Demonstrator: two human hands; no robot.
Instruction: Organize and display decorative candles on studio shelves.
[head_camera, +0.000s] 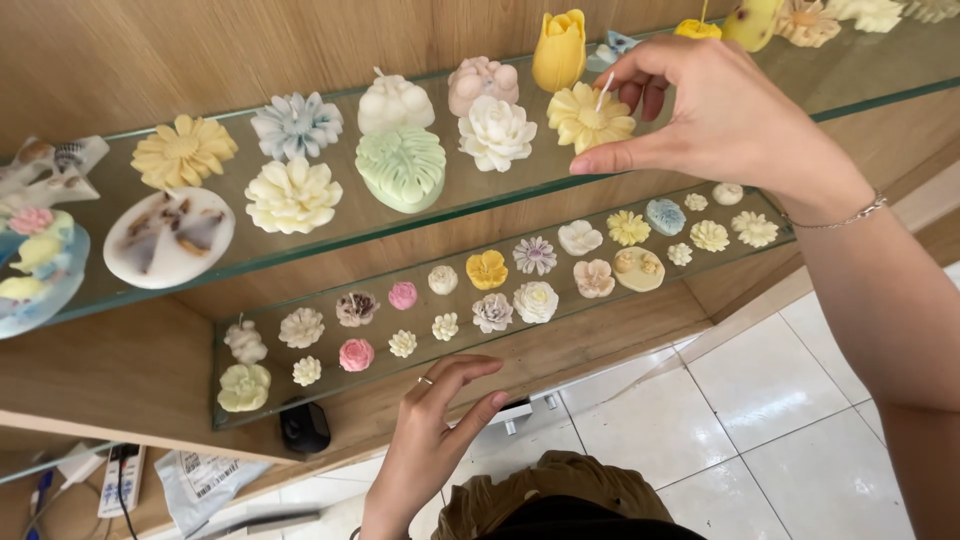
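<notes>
1. The right hand (725, 120) is reaching over the upper glass shelf (860, 75), fingers pinching the wick of the yellow daisy candle (590, 118).
2. That candle is sitting on the shelf, with the white rose candle (497, 132) at its nine o'clock and the yellow tulip candle (559, 50) at its eleven.
3. The left hand (432, 430) is hovering at six o'clock below the lower glass shelf (330, 400), fingers released, gripping nothing.

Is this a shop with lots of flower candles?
Probably a candle shop display. Flower-shaped candles fill two glass shelves, and the right hand touches a yellow daisy candle with a wick.
</notes>
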